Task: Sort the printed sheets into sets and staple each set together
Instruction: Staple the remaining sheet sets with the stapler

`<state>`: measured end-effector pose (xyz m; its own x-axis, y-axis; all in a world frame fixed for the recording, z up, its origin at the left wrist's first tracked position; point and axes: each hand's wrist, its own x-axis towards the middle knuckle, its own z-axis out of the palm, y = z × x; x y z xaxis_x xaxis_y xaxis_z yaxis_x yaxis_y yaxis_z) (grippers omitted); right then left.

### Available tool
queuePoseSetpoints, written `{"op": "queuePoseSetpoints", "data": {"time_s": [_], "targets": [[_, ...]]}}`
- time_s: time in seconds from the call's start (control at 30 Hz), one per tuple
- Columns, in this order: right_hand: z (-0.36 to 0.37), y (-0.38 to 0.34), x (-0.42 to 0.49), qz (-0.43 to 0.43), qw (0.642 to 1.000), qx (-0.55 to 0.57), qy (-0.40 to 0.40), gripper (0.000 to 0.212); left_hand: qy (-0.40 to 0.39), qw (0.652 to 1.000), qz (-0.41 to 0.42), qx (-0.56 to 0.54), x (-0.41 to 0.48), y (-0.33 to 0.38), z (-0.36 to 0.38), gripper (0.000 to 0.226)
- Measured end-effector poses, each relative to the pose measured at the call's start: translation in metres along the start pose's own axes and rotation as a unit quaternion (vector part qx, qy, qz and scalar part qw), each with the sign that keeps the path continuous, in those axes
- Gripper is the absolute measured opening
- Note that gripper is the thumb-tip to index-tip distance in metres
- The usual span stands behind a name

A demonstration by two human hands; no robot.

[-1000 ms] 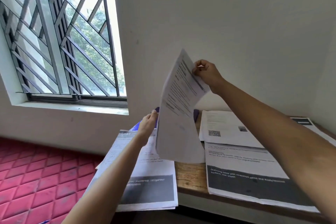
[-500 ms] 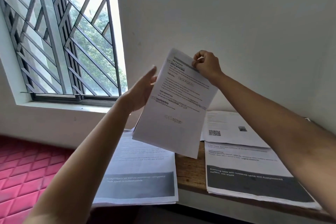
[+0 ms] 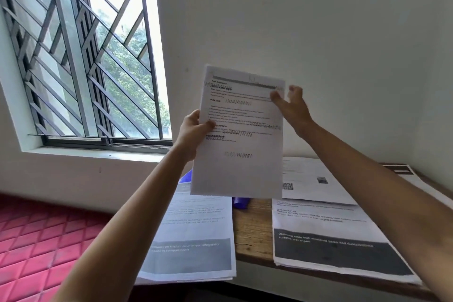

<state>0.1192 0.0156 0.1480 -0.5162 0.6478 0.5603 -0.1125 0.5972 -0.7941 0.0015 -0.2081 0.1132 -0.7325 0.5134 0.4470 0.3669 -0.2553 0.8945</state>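
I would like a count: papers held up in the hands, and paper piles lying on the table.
Held paper: 1
Piles on the table: 4 (left pile, front right pile, QR-code sheet, far right sheet)
Total: 5

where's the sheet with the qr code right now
In the head view, the QR-code sheet lies on the wooden table to the right, just behind the stack with the dark banner, its left edge hidden by the held sheet.

Left hand [image 3: 193, 130] now grips sheet [image 3: 239, 135] edge; right hand [image 3: 291, 108] fingers loosened; sheet squared upright.
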Motion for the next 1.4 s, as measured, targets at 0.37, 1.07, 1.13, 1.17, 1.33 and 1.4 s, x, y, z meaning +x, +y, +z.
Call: {"op": "queuePoseSetpoints", "data": {"time_s": [0.37,1.07,1.13,1.17,1.33,1.4], "targets": [[-0.004,0.050,-0.044,0.037,0.978,0.203,-0.045,0.029,0.107,0.993,0.047,0.022,-0.013,-0.024,0.042,0.024],[0.000,0.088,-0.073,0.031,0.994,0.099,-0.042,0.029,0.156,0.964,0.112,0.185,-0.027,-0.054,0.062,0.016],[-0.003,0.081,-0.067,0.026,0.995,0.092,-0.033,0.029,0.154,0.964,0.117,0.182,-0.024,-0.047,0.063,0.017],[-0.003,0.080,-0.067,0.025,0.995,0.091,-0.030,0.028,0.154,0.964,0.118,0.180,-0.024,-0.047,0.064,0.018],[0.001,0.093,-0.086,0.049,0.993,0.093,-0.045,0.027,0.148,0.967,0.098,0.183,-0.037,-0.069,0.066,0.016],[0.002,0.101,-0.092,0.061,0.993,0.091,-0.051,0.027,0.150,0.968,0.094,0.180,-0.042,-0.076,0.066,0.016]]}}
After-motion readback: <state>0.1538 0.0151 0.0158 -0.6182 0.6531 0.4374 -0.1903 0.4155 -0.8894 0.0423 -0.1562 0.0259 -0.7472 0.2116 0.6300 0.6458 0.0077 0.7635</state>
